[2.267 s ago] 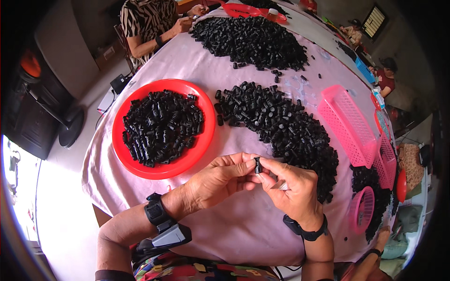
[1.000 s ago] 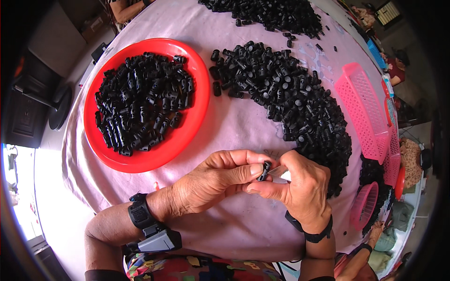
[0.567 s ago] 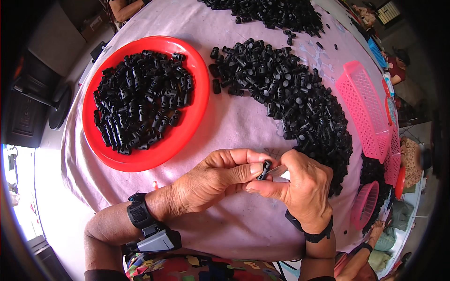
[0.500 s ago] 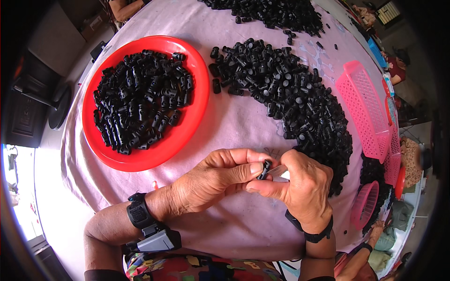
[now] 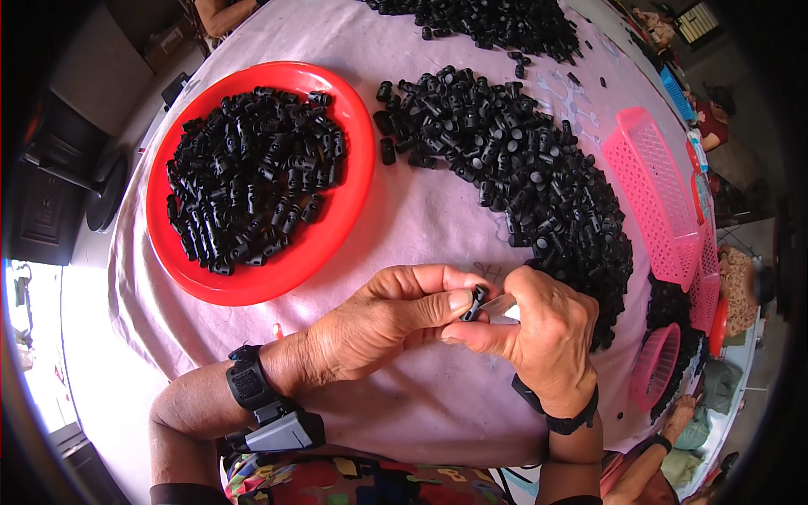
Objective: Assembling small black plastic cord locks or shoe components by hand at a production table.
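Observation:
My left hand [image 5: 370,321] pinches a small black plastic cord lock [image 5: 475,303] between thumb and index finger, above the cloth. Close against it on the right, my right hand [image 5: 551,337] has its thumb and fingers closed on a thin, shiny blade-like tool [image 5: 502,309]. The tool's tip points at the cord lock and seems to touch it; its handle is hidden inside my fingers. To the left, a red plastic plate [image 5: 353,223] carries a heap of similar black cord locks [image 5: 244,177]. Beyond my right hand lies a long pile of black pieces [image 5: 539,172].
Pale pink cloth [image 5: 396,236] covers the table. Another black heap [image 5: 497,25] lies at the far side. Pink plastic baskets [image 5: 652,194] stand to the right, with a pink round basket [image 5: 656,366] nearer. A co-worker's hand [image 5: 682,412] reaches in at the lower right.
Both hands keep nearly the same pose, the tool still against the cord lock. The view has shifted very slightly.

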`<act>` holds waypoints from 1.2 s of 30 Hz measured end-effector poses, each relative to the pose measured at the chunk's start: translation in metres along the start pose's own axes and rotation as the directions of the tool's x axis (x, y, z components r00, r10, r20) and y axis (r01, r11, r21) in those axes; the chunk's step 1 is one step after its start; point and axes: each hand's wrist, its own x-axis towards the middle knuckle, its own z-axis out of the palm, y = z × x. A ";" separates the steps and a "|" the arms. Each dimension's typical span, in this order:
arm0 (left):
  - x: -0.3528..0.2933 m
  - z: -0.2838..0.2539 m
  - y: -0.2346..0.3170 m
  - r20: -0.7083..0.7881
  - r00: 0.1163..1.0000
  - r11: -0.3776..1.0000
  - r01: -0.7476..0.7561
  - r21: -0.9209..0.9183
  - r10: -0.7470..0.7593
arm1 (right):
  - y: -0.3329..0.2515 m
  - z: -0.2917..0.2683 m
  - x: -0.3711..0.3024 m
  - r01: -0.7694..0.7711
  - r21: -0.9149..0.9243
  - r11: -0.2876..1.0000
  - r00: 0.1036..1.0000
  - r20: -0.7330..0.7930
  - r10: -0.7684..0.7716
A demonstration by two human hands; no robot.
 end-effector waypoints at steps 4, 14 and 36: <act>0.000 -0.001 0.000 0.001 1.000 1.000 -0.003 -0.004 0.003 | -0.001 0.000 0.001 0.003 0.015 1.000 1.000 -0.003 -0.003; 0.002 -0.005 -0.004 0.023 0.999 0.997 -0.030 0.075 0.029 | 0.000 0.000 0.000 0.001 0.000 1.000 1.000 0.006 -0.001; 0.001 -0.003 -0.003 -0.033 0.997 0.996 -0.068 -0.053 0.066 | -0.006 -0.004 0.002 -0.014 0.357 0.934 0.996 -0.073 0.043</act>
